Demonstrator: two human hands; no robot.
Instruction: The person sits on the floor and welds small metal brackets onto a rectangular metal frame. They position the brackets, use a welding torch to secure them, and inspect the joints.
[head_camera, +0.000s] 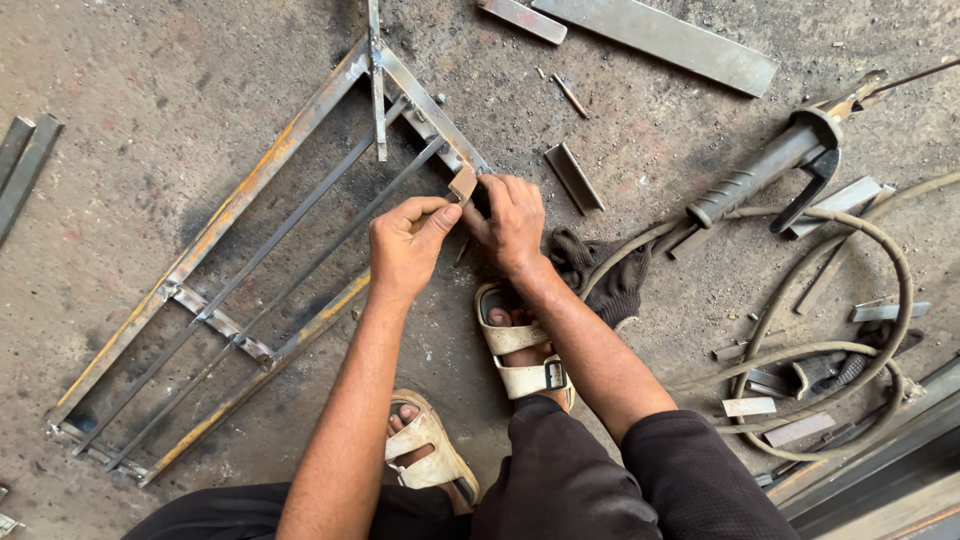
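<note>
A long welded steel frame with thin inner bars lies on the concrete floor, running from lower left to upper middle. Both my hands meet at its near right end. My left hand and my right hand pinch a small rusty flat metal piece and hold it against the frame's cross strip. I squat over the spot, with sandalled feet just below the hands.
A welding electrode holder with its thick cable lies at right. A dark glove sits beside my right wrist. Flat steel offcuts lie at the top, a short angle piece near the hands, bars at far left.
</note>
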